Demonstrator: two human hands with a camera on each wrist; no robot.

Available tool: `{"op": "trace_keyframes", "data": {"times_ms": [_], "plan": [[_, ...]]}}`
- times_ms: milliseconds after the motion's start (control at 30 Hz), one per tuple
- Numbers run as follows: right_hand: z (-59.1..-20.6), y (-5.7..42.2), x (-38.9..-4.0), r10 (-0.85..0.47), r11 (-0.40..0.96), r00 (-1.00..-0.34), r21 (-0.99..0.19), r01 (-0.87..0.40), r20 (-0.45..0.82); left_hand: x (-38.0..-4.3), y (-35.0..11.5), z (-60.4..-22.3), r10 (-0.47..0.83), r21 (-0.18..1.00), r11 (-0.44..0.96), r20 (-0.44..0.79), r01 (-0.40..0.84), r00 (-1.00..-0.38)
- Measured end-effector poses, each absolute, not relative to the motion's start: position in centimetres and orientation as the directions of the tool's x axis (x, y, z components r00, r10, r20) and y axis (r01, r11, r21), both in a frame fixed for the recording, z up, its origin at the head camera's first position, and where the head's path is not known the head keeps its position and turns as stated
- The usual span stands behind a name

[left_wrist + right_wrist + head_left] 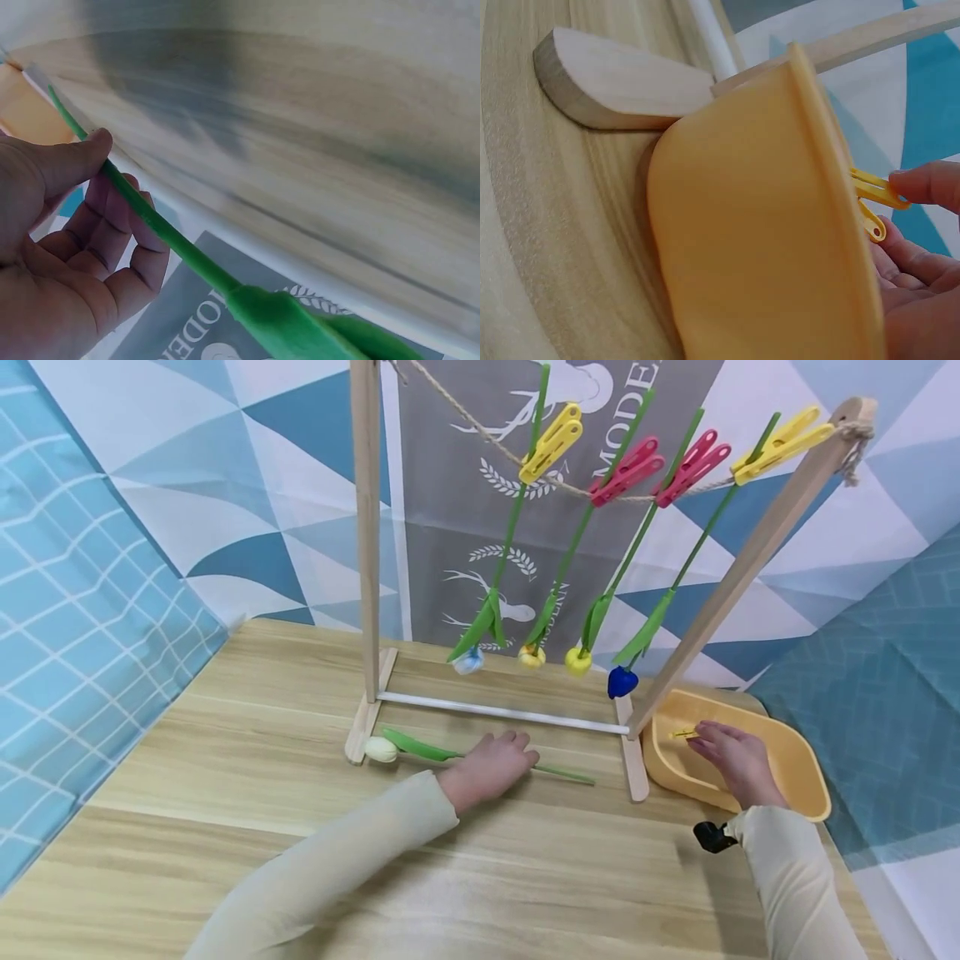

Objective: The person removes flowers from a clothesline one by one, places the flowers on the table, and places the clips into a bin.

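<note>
White tulip [381,749] lies low along the bench [187,760], just in front of the white crossbar [502,713] of the wooden rack [367,568]; your left hand [491,768] pinches its stem [172,236] between thumb and curled fingers, so apply light, even pressure to avoid bending it. Your right hand [738,764] grips a loose yellow clothespin [885,196] by its handles at the mouth of the tub [757,225], finger and thumb slightly parted; centre the pads on both handles so that it is less likely to twist

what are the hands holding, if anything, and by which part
Left hand: the white tulip, by its bare stem, past the leaf. Right hand: a yellow clip, by its handle ends.
</note>
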State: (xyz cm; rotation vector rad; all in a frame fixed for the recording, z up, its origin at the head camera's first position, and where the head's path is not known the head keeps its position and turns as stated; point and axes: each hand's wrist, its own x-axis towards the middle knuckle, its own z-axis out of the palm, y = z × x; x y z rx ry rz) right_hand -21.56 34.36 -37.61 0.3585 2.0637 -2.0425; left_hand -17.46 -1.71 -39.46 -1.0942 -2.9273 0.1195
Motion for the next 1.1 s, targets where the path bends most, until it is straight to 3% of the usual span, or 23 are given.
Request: {"op": "trace_keyframes", "data": {"times_ms": [300,633,1100], "plan": [[-38.9,34.4,-22.1,-0.032,0.212,-0.926,-0.908,0.361,-0.376,-17.5,-1.7,-40.5,0.64,-0.064,0.765,-0.028,0.64,-0.768],[-39.3,34.3,-22.8,-0.088,0.328,-0.856,-0.826,0.458,-0.509,-17.6,-1.8,-41.3,0.617,-0.013,0.786,-0.035,0.618,-0.786],[-39.1,34.7,-23.5,-0.157,0.607,-0.843,-0.723,0.328,-0.515,-17.6,-2.3,-41.7,0.599,0.024,0.801,-0.039,0.599,-0.8]]}}
